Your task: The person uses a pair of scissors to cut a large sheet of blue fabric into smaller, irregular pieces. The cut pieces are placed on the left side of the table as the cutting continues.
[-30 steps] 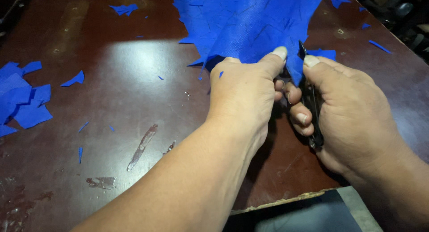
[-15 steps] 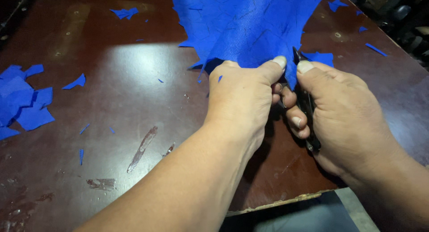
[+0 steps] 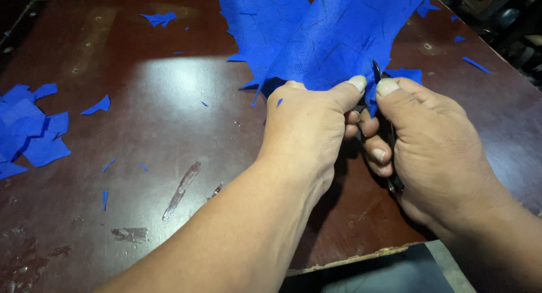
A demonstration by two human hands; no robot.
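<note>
A single view — worn on the person's head — looks steeply down and forward over the dark brown table, close enough that both forearms enter from the bottom edge and fill the lower frame. The table's near edge crosses the lower right; its far edge lies along the top — no second view shares the scene.

Left hand, right hand: apparently pinching grips.

Creased blue fabric sheet lifted off the table; dark scissors at its edge.
</note>
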